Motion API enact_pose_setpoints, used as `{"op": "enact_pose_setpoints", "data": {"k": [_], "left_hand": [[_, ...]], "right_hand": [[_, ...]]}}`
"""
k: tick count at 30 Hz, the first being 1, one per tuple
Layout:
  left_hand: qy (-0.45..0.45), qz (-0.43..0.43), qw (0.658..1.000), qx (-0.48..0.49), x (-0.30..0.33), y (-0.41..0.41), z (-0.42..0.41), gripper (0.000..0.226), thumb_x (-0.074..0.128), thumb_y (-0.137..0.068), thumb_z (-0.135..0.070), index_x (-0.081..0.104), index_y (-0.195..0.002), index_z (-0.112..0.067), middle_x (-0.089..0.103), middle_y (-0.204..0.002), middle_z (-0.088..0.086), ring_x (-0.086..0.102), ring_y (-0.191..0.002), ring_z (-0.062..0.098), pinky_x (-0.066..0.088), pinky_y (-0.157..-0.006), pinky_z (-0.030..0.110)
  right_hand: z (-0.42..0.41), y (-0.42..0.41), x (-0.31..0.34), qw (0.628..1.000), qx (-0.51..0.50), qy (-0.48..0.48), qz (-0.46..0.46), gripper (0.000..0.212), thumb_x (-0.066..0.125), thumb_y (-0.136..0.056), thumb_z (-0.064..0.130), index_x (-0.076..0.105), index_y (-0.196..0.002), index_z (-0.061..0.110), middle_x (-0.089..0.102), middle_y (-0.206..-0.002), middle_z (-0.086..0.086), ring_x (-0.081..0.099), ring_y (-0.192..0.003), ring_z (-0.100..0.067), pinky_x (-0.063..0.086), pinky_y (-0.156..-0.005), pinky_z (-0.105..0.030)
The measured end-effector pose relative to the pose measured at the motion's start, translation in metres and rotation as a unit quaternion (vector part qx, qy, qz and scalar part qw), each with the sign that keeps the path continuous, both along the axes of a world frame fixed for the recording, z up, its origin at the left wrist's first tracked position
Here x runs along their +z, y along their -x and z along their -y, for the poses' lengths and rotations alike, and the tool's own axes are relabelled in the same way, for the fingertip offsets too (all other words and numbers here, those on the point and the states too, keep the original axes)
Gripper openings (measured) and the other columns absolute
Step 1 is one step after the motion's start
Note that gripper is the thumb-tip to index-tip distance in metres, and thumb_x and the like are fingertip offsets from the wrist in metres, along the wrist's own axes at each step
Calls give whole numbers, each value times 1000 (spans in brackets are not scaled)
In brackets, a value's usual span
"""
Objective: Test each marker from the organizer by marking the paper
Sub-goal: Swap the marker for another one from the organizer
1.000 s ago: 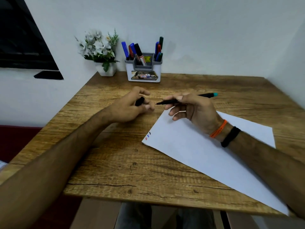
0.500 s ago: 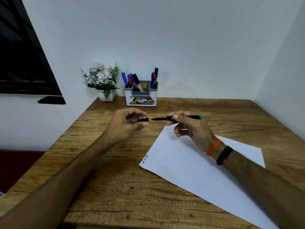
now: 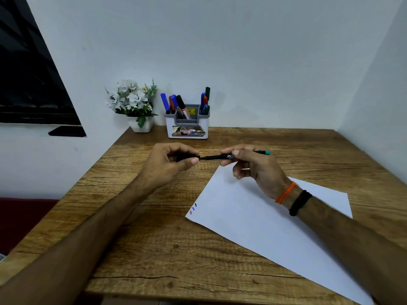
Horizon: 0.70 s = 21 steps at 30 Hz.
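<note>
Grainy wooden table (image 3: 154,249), smooth white paper (image 3: 253,216) near the organizer (image 3: 187,126) (white box, grey insert, upright markers (image 3: 176,104) in side slots), left hand (image 3: 167,166) pinching black cap (image 3: 187,157), right hand (image 3: 255,168) gripping slim black marker (image 3: 217,156) in front of it.

Wood table (image 3: 154,249): white paper (image 3: 253,216) right-centre, organizer (image 3: 187,128) w/ markers + flower pot (image 3: 141,126) at back edge.
</note>
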<state>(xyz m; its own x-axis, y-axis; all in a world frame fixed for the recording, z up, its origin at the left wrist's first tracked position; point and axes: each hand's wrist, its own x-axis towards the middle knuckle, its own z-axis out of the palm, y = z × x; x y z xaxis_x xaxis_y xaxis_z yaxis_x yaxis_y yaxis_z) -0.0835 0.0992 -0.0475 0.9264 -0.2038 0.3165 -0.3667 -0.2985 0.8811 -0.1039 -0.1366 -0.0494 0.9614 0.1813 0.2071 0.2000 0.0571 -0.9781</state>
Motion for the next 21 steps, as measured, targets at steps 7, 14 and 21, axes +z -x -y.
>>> {"op": "enact_pose_setpoints", "data": {"k": [7, 14, 21], "left_hand": [[35, -20, 999, 0, 3, 2, 1, 20, 73, -80, -3, 73, -97, -11, 73, -98, 3, 67, -75, 1, 53, -64, 15], [39, -28, 999, -24, 0, 5, 8, 21, 74, -78, -3, 73, -98, -10, 74, -90, -1, 68, -73, 5, 54, -65, 16], [40, -21, 998, -31, -1, 6, 9, 19, 74, -77, -6, 73, -95, -9, 74, -94, 6, 68, -74, 12, 57, -63, 22]], "right_hand": [[-1, 1, 1, 1000, -14, -11, 20, 24, 56, -83, 19, 76, -93, 10, 74, -84, -17, 56, -51, -18, 46, -52, -24], [-7, 3, -3, 999, 16, 27, 22, 18, 60, -93, 8, 70, -107, 5, 75, -95, -15, 61, -54, -17, 48, -54, -25], [-4, 0, -8, 993, 13, 64, 98, 22, 73, -82, 11, 74, -101, 2, 74, -79, -13, 55, -49, -14, 47, -48, -22]]}}
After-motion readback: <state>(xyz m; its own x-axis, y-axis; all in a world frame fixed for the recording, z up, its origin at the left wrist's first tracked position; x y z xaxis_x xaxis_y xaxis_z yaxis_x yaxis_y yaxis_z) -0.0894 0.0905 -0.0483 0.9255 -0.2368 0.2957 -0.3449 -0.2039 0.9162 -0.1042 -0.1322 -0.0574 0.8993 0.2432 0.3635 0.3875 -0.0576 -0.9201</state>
